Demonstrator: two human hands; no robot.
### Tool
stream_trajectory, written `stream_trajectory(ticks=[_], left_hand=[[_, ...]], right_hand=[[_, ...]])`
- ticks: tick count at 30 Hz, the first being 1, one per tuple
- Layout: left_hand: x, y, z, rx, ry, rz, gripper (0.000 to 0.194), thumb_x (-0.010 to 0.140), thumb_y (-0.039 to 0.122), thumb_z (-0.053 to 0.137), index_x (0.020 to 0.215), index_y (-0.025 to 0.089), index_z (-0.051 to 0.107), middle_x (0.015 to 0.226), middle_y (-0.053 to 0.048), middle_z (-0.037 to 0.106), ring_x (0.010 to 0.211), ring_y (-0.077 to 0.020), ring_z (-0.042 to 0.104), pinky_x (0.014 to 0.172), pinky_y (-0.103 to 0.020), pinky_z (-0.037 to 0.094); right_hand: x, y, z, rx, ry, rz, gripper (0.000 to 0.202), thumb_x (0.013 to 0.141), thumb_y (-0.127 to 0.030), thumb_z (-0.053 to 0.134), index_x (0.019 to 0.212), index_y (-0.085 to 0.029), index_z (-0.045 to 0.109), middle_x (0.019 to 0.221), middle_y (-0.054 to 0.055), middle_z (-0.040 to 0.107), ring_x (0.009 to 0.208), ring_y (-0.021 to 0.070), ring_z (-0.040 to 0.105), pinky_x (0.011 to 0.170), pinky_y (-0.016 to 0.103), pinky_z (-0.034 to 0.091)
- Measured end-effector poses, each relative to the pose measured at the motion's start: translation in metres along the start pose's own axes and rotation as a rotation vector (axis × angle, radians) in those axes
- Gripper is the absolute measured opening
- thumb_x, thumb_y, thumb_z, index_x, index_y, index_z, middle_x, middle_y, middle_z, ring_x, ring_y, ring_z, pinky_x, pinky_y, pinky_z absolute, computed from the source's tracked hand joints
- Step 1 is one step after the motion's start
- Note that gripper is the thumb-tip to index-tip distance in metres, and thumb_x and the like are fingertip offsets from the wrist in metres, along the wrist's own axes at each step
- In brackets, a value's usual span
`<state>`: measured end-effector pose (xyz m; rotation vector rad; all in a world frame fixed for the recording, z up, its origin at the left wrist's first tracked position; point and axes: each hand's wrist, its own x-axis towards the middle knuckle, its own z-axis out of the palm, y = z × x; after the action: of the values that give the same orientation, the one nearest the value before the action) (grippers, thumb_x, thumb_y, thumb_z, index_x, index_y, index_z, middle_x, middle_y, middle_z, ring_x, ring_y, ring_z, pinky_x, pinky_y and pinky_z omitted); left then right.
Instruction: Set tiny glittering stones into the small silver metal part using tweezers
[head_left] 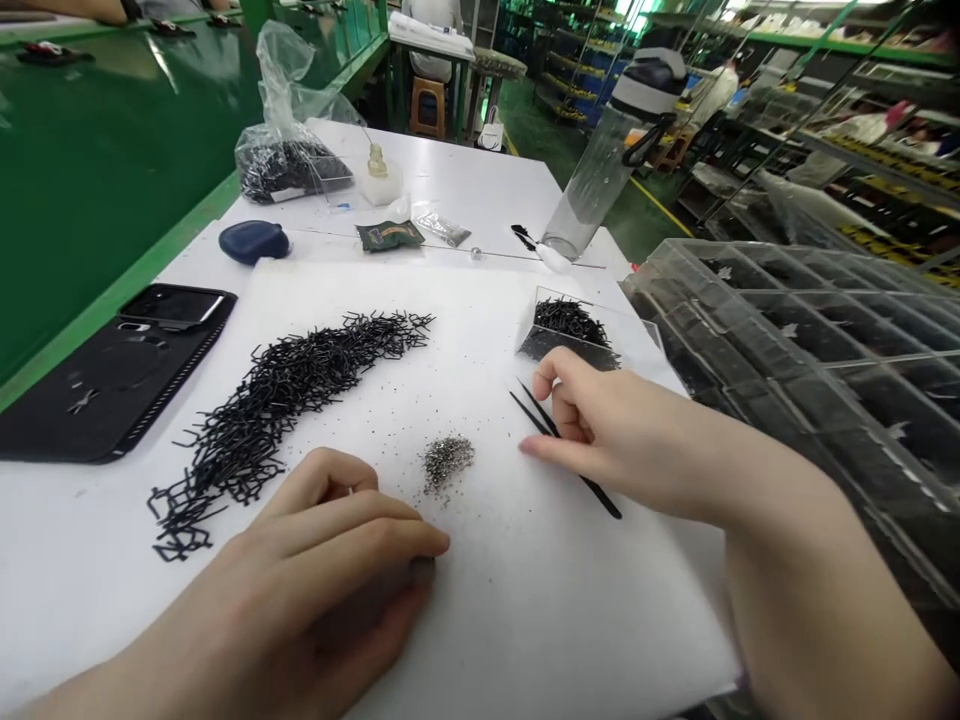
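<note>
My left hand is at the lower left, its fingers curled and thumb drawn toward the fingertips. A small dark bit shows at those tips, too hidden to name. My right hand hovers over black tweezers, which lie slantwise on the white sheet. Its thumb and forefinger are apart, on either side of the tweezers. Between the hands is a little heap of tiny metallic pieces. A long pile of short black bent sticks spreads beyond my left hand. Past my right hand, a clear tray holds more black pieces.
A phone rests on a black mat at left. Toward the back are a navy rounded object, a plastic bag, a green packet and a clear bottle. Compartmented clear boxes stand at right.
</note>
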<state>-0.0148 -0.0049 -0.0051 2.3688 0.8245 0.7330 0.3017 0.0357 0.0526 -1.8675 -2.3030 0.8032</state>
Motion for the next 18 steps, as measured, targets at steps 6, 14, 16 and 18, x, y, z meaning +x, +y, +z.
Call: stream_trajectory(ticks=[6, 14, 16, 18], left_hand=[[-0.002, 0.003, -0.001, -0.049, -0.005, -0.031, 0.033, 0.11, 0.008, 0.063, 0.128, 0.034, 0.072, 0.106, 0.004, 0.082, 0.105, -0.0195, 0.061, 0.09, -0.026, 0.056], [0.003, -0.001, -0.001, -0.104, -0.015, -0.065, 0.033, 0.109, 0.008, 0.064, 0.123, 0.036, 0.074, 0.103, 0.005, 0.083, 0.101, -0.0193, 0.063, 0.085, -0.027, 0.057], [0.003, 0.0, -0.002, -0.099, -0.015, -0.065, 0.033, 0.108, 0.008, 0.065, 0.122, 0.036, 0.074, 0.102, 0.006, 0.083, 0.101, -0.019, 0.064, 0.085, -0.026, 0.057], [0.002, 0.001, -0.002, -0.094, -0.01, -0.073, 0.032, 0.108, 0.009, 0.065, 0.12, 0.037, 0.075, 0.101, 0.006, 0.083, 0.1, -0.0193, 0.064, 0.083, -0.025, 0.058]], right_hand=[[0.013, 0.008, 0.007, 0.005, 0.035, -0.079, 0.03, 0.102, -0.025, 0.064, 0.129, -0.028, 0.052, 0.065, -0.012, 0.055, 0.054, 0.0184, 0.054, 0.054, 0.034, 0.035], [0.009, 0.007, -0.012, 0.547, 0.054, -0.188, 0.02, 0.084, -0.016, 0.076, 0.1, -0.027, 0.084, 0.061, -0.008, 0.055, 0.051, 0.0112, 0.045, 0.046, 0.027, 0.033], [0.01, 0.006, -0.016, 0.675, 0.064, -0.182, 0.018, 0.082, -0.018, 0.078, 0.094, -0.028, 0.087, 0.055, -0.008, 0.053, 0.045, 0.0103, 0.045, 0.043, 0.027, 0.03], [0.015, 0.004, -0.018, 0.768, 0.12, -0.191, 0.013, 0.083, -0.034, 0.078, 0.093, -0.03, 0.086, 0.046, -0.009, 0.047, 0.04, 0.0131, 0.053, 0.038, 0.026, 0.033]])
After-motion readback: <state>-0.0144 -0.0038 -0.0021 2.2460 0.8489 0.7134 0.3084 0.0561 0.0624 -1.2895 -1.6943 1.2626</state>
